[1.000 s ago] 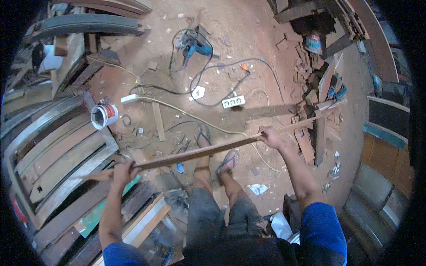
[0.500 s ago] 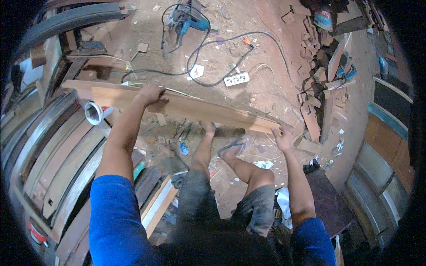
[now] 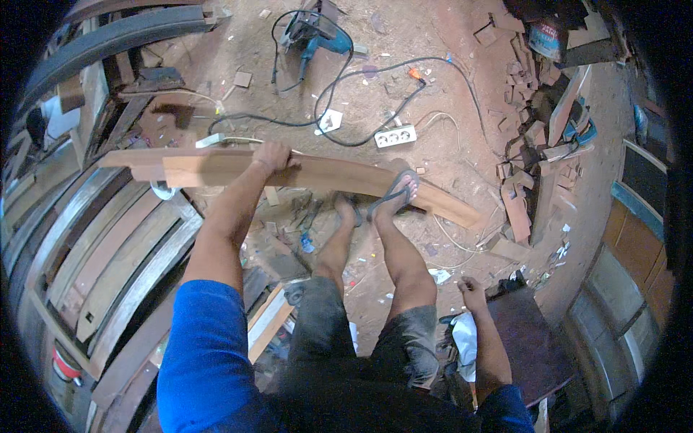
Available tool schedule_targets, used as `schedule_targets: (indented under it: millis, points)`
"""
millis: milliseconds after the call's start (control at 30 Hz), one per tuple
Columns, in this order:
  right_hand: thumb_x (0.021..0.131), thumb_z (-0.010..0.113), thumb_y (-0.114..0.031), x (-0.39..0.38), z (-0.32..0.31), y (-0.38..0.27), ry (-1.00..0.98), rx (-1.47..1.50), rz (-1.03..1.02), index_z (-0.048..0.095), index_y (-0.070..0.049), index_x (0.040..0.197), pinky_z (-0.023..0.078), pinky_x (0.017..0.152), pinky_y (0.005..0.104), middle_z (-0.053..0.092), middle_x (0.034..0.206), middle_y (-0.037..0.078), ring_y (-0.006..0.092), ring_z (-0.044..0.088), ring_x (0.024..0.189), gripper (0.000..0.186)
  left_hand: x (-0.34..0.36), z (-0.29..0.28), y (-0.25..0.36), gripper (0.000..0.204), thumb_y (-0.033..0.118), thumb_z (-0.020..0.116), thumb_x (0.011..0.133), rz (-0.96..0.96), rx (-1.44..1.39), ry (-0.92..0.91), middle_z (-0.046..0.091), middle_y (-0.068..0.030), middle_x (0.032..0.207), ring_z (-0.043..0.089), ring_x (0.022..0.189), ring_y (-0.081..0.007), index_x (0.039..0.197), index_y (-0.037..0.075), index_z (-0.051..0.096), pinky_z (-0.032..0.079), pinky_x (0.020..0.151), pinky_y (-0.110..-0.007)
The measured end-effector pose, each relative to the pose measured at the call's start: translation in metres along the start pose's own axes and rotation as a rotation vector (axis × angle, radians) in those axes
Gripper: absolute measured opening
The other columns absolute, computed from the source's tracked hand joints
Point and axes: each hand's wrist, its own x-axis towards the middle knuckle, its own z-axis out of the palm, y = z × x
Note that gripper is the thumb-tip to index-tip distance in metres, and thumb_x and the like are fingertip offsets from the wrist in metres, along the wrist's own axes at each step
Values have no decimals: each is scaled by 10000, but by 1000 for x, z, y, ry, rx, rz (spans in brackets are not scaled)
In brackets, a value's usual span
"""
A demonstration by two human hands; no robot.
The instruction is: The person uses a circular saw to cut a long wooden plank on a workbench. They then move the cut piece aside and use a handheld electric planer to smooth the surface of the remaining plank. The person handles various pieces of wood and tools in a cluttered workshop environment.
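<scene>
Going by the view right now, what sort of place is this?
Probably a woodworking shop: a blue power tool on the floor, wood offcuts heaped along the right, and a long wood piece in the left hand.

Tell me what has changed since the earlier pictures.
The right hand has let go of the plank and drawn back toward the body. The plank's left end has swung forward, away from the body, and the right foot has stepped onto the plank. The left hand still grips it; the blue power tool and white power strip stay on the floor.
</scene>
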Motion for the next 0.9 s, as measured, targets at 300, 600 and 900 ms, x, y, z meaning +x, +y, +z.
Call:
schedule_targets:
  millis: [300, 600, 900]
  points:
    - [1003, 653, -269, 32, -48, -69, -97, 311, -89, 647, 14, 1252, 541, 820, 312, 706, 987, 86, 162, 665, 875, 377, 14, 26, 51, 229, 195, 566, 967, -120, 17, 61, 762, -129, 1084, 749, 992, -275, 1034, 108, 767, 615, 783, -406]
    - [1010, 646, -220, 33, -78, -32, -29, 485, 91, 667, 30, 1194, 543, 779, 303, 706, 949, 96, 159, 664, 855, 311, 31, 44, 44, 236, 253, 569, 986, -147, 23, 110, 762, -97, 1106, 743, 1020, -258, 1032, 138, 771, 599, 817, -433]
    - [961, 712, -248, 6, 3, -77, -4, 172, -52, 636, 31, 1276, 569, 838, 339, 716, 1011, 143, 216, 699, 895, 428, 55, 7, -38, 458, 567, 596, 937, 80, -57, 52, 735, -169, 959, 718, 921, -354, 998, 123, 690, 551, 762, -476]
